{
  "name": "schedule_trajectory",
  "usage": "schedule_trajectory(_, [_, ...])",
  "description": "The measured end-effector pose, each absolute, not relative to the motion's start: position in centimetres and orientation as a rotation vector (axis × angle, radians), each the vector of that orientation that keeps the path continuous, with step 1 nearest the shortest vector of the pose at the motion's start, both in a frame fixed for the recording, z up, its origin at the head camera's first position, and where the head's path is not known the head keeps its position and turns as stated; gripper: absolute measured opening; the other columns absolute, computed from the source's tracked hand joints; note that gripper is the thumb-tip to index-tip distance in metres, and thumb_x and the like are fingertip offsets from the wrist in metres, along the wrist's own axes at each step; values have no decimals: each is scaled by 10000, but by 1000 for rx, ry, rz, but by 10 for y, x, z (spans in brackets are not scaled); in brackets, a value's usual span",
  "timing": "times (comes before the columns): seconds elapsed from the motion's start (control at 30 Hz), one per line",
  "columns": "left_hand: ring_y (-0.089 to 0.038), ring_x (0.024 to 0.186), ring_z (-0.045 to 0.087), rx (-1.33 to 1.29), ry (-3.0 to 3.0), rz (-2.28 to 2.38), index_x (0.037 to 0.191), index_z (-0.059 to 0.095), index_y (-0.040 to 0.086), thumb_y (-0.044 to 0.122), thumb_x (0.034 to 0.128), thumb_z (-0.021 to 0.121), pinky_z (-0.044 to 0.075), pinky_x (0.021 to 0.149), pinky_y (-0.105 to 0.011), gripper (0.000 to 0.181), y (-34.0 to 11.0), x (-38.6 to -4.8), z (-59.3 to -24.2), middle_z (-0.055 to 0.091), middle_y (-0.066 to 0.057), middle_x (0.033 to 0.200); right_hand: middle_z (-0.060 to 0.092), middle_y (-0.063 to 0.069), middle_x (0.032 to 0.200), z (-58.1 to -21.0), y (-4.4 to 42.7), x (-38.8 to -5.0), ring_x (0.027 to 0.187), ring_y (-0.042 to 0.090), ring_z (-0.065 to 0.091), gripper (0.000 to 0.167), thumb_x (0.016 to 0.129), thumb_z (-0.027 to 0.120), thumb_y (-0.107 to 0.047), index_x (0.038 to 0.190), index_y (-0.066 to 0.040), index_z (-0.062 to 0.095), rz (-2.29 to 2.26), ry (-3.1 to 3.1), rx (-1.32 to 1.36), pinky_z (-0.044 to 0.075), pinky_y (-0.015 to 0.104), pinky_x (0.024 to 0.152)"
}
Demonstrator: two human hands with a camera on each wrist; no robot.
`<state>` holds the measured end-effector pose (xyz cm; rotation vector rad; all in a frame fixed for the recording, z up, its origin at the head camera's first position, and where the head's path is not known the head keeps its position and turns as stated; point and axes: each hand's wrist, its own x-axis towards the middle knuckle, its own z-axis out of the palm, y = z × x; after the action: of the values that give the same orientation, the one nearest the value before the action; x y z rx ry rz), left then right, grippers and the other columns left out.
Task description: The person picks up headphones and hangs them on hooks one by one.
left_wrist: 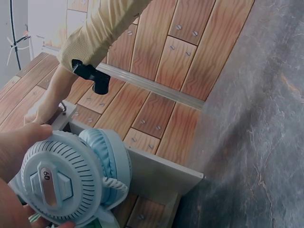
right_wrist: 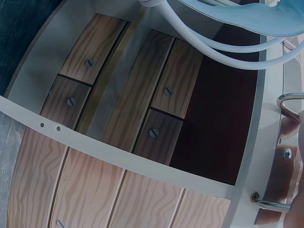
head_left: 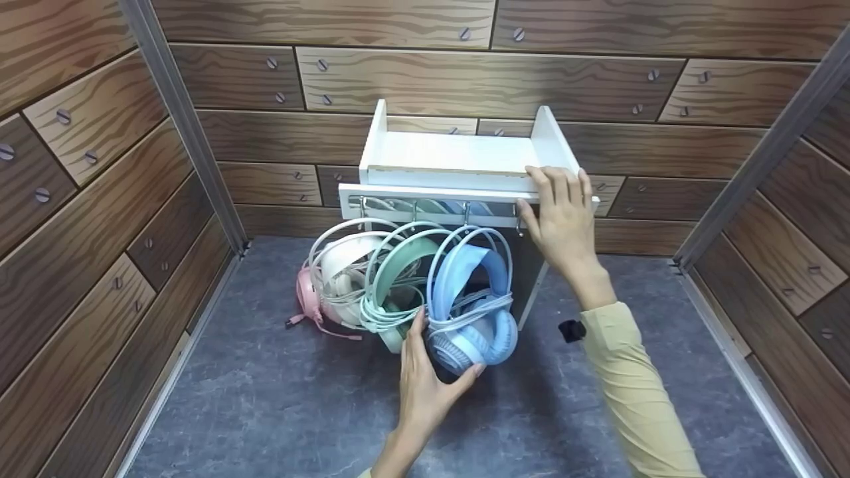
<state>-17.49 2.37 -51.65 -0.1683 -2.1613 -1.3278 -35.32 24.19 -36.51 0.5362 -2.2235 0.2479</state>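
Two wide grips: left (head_left: 425,384) holds near-upright blue headphones (head_left: 453,282), earcups (head_left: 455,350) down; right (head_left: 564,222) holds rail (head_left: 438,193).

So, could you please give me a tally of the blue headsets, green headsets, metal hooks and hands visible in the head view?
Blue headset: 1
Green headset: 1
Metal hooks: 4
Hands, left hand and right hand: 2
Total: 8
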Motion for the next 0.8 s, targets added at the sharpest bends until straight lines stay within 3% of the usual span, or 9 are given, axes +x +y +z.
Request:
schedule_trajectory(0.4, [-243,1229,518,-166,-2205,-1260,1513,364,68,516,686,887,460,1012,-461,1076,28,-180,-518,563,-63,1341,466,156,1370,-365,243,-352,1329,346,371,522,1065,400,-430,1488,-124,410,241,-2220,546,114,514,1219])
schedule_trajectory(0.8, [-251,1251,481,-125,-2264,-1233,1513,363,74,551,676,883,526,935,-468,1094,39,-185,-519,535,-70,1401,466,156,1371,-364,242,-352,1330,342,373,528,1064,401,-445,1486,-128,410,238,-2227,542,107,505,1224])
